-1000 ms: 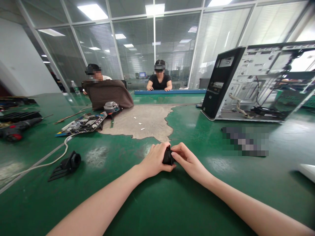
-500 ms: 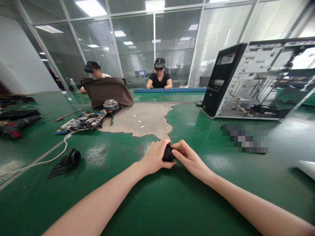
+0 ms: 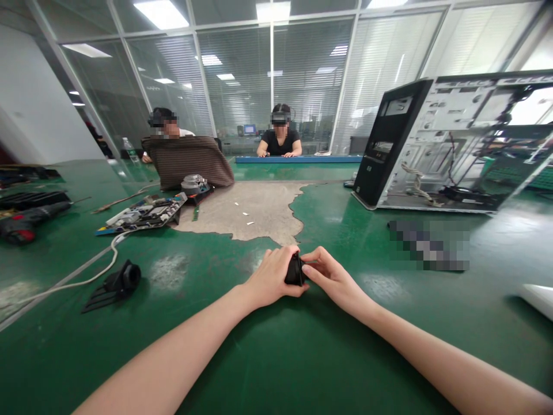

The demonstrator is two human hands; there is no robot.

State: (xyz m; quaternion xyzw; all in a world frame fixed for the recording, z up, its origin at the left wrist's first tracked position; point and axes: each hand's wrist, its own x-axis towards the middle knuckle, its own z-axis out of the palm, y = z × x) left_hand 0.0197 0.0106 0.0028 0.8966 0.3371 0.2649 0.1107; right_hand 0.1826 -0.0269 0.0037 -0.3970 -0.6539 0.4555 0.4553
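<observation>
Head view: the left hand [image 3: 271,276] wraps a small black plastic part [image 3: 294,272], held between it and the right hand [image 3: 328,276], which pinches the part's edge; a firm left brace should steady it.

Both bare forearms [image 3: 173,340] reach forward, angled inward; the left hand [image 3: 271,275] curls in a grip, the right hand [image 3: 329,275] bent-fingered close beside it.

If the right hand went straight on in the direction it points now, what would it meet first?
Most likely the right hand would first meet the black part held in the left hand; they seem to touch, though depth is hard to judge here.
</observation>
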